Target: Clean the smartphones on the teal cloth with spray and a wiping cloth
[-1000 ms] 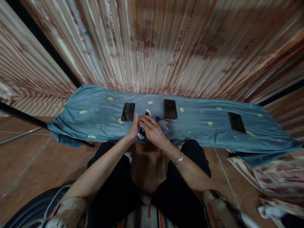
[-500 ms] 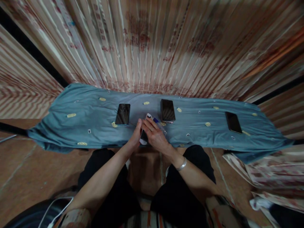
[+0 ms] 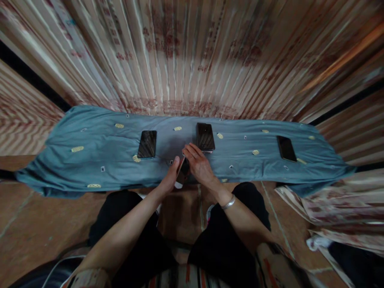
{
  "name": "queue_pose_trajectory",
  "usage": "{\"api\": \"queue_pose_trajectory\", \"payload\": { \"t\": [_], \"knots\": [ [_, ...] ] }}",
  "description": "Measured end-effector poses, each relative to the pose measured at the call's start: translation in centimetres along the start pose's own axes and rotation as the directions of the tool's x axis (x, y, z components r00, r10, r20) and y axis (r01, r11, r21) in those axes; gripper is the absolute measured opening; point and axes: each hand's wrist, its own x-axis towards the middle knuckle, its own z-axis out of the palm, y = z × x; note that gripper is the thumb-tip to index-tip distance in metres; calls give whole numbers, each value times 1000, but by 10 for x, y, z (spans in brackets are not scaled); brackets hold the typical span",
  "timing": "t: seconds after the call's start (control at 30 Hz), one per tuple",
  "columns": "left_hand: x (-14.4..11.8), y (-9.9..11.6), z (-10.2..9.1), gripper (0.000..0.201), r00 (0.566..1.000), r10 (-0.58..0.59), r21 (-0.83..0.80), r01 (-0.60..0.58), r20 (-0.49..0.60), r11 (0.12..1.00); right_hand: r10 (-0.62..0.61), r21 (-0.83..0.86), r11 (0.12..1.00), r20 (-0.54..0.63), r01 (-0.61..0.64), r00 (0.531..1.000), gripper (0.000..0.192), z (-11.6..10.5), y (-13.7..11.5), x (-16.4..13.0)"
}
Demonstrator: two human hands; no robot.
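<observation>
Blue cloth, dark phone flat on it. Left hand and right hand both grip a small phone at the table's near edge; support its edges, keep it level. Further phones lie rightward.

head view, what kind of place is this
Probably a makeshift indoor work spot, not a proper workshop: a low bench under a blue patterned sheet stands against pleated curtains on a tiled floor. Three dark phones lie on it, like the phone at left.
</observation>
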Motion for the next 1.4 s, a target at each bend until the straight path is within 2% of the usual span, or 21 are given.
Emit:
{"api": "queue_pose_trajectory", "payload": {
  "t": [0.07,0.2,0.4,0.57,0.73,0.87,1.03,1.23,1.4],
  "knots": [
    [-3,5,4,56,997,-72,37,73,-29,997,5,-4,1000,-8,-5,1000,46,0,1,-1],
    [-10,17,14,64,986,-142,-29,140,-85,990,-48,-12,999,-12,48,999,43,0,-6,-8],
    [-16,29,22,70,975,-208,-234,184,-80,955,-112,52,993,40,110,993,45,3,-29,-17],
    [-14,32,17,73,952,-257,-298,199,-169,934,-167,106,981,54,161,984,47,8,-43,-22],
    [-11,35,13,80,962,-223,-288,172,-156,942,-188,154,972,47,179,981,50,10,-51,-25],
    [-10,38,8,81,971,-173,-216,135,-168,967,-198,169,968,50,187,979,54,14,-53,-28],
    [-9,38,1,81,982,-155,-206,130,-109,970,-215,137,969,54,206,975,54,17,-51,-30],
    [-10,34,7,79,983,-166,-266,141,-75,954,-140,106,986,69,132,988,55,13,-43,-23],
    [-17,32,17,66,984,-168,-279,145,-60,949,-67,100,993,64,60,996,56,11,-31,-16]
  ]
}}
